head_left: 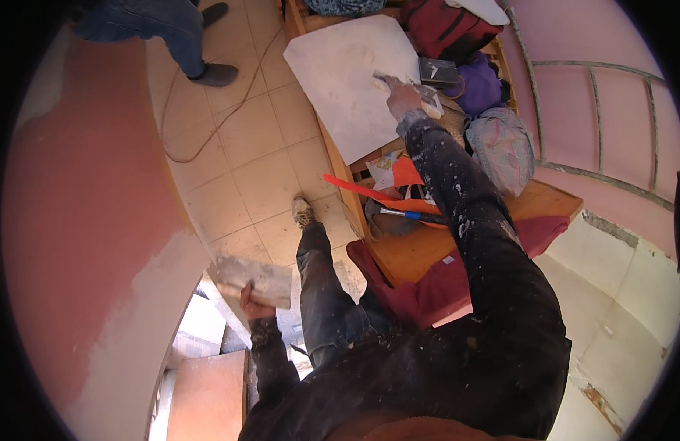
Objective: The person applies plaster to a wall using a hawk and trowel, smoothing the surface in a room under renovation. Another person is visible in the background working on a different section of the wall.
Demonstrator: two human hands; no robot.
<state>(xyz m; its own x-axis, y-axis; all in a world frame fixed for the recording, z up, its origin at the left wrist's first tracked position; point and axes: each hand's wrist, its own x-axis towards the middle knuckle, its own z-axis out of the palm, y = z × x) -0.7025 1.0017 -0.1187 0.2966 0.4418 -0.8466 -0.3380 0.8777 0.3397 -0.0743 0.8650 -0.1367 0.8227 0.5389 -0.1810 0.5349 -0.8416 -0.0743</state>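
Note:
My left hand (256, 303) is closed on the edge of a flat rectangular plate (260, 281), grey and smeared with pale plaster, low beside the wall. My right arm reaches far forward over a white board (347, 73) with cut corners. Closed fingers of my right hand (404, 101) grip what looks like a putty knife (384, 78), its end over the board's right part. The hand hides most of its handle. Beside that hand lies something grey smeared with pale paste, which I cannot make out.
A wooden bench (406, 253) carries a hammer (413, 214) with a blue band, a purple bag (478, 82), a dark red bag (454, 33) and a pale backpack (502, 147). A cable (226, 121) crosses the tiles. Another person's legs (174, 37) stand at far left.

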